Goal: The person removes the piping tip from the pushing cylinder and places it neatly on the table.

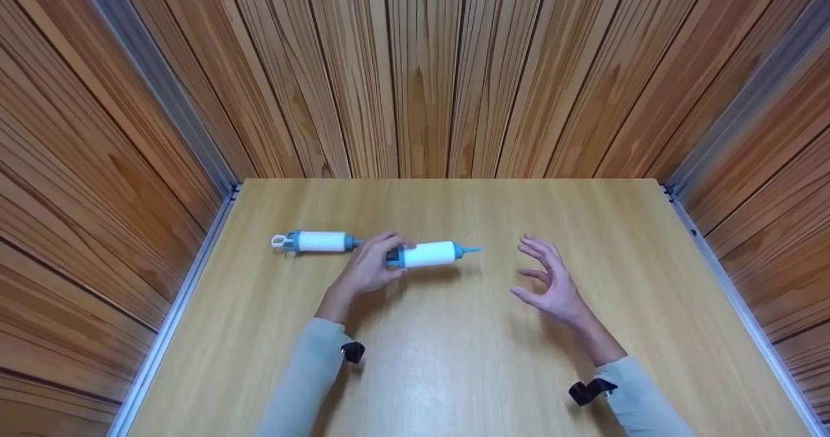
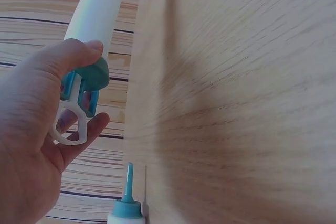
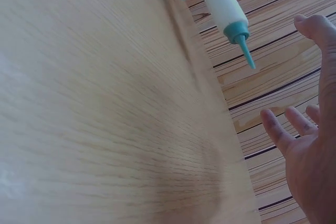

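Observation:
My left hand (image 1: pixel 368 270) grips a large white syringe (image 1: pixel 430 254) by its ring-handled end, above the table. In the left wrist view the thumb presses on the teal collar (image 2: pixel 95 74) of this syringe, and the white pull ring (image 2: pixel 83 129) hangs by the palm. Its thin teal nozzle (image 3: pixel 245 51) points toward my right hand (image 1: pixel 551 288), which is held apart with fingers spread and nothing in them. A second syringe (image 1: pixel 322 241) of the same kind lies behind the left hand, ring end to the left; that hand partly covers its nozzle.
The light wooden table (image 1: pixel 428 359) has metal rails (image 1: pixel 194 268) along its left and right sides. Wood-plank panels (image 1: pixel 421 74) stand behind it and at both sides. A small black camera (image 1: pixel 353 352) is strapped at each wrist.

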{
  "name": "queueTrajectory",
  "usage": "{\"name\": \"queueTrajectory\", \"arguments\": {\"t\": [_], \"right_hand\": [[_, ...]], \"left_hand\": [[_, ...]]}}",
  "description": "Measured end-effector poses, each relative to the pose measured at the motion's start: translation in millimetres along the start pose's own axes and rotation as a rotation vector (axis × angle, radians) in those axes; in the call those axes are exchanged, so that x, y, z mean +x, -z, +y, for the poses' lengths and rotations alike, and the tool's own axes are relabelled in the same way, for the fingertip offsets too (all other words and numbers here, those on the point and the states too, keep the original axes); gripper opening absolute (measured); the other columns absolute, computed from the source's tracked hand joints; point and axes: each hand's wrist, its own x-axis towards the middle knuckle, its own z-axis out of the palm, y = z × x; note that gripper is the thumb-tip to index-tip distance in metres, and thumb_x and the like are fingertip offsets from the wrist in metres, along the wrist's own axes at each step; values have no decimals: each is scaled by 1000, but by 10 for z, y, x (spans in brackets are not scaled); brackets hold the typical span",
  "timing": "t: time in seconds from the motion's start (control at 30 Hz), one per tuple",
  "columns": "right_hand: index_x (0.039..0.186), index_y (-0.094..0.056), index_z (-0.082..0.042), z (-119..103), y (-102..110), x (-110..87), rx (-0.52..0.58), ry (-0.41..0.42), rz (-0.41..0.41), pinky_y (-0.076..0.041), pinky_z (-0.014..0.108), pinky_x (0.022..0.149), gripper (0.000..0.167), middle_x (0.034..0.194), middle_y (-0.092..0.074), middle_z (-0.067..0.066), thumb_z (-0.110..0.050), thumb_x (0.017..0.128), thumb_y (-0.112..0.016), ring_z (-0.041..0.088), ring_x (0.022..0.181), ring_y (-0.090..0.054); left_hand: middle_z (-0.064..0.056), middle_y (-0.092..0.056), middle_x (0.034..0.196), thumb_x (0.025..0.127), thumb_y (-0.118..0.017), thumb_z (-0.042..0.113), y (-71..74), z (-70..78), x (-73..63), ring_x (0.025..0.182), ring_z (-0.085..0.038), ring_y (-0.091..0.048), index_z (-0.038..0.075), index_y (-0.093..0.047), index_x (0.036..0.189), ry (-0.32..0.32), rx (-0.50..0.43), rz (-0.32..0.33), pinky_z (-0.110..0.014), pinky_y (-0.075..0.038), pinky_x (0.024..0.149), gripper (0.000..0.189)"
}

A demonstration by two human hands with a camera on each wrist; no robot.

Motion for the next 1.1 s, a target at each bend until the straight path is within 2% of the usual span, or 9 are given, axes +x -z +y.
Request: {"name": "queueTrajectory", "arguments": {"t": [0.17, 0.4, 0.63, 0.83, 1.1], "right_hand": [[160, -43, 16, -53, 15, 29, -31, 10, -16, -62, 24, 107, 88, 169, -44, 7, 22, 81, -83, 9, 155, -54], [157, -47, 15, -103, 18, 64, -38, 38, -14, -61, 23, 109, 84, 165, -53, 4, 24, 81, -82, 5, 154, -55], [158, -47, 15, -185, -10, 61, -35, 21, -38, -60, 21, 109, 83, 163, -56, -16, 23, 83, -82, 5, 152, -57], [157, -51, 11, -248, -69, 89, -43, -9, -46, -61, 21, 108, 81, 160, -59, -17, 21, 83, -84, 10, 149, -62], [155, -55, 10, -334, -167, 88, -43, -39, -65, -62, 20, 105, 76, 154, -65, -17, 19, 86, -84, 6, 145, -65]], "left_hand": [[-10, -75, 131, 94, -89, 5, 37, 55, -39, 118, -32, -74, 15, -77, 136, -52, 8, 22, -54, -63, 105, 45], [-9, -74, 134, 95, -89, 7, 127, 183, -102, 124, -31, -73, 16, -76, 135, -68, 5, 12, -54, -62, 111, 43], [-8, -73, 134, 95, -89, 7, 211, 311, -163, 124, -31, -73, 17, -76, 134, -81, -5, 11, -55, -62, 113, 42], [-7, -72, 134, 94, -91, 10, 255, 381, -218, 124, -29, -71, 19, -75, 135, -118, 29, 11, -54, -62, 114, 45], [-9, -74, 133, 95, -90, 14, 262, 474, -285, 122, -30, -73, 17, -76, 135, -193, 46, 3, -53, -64, 108, 42]]}}
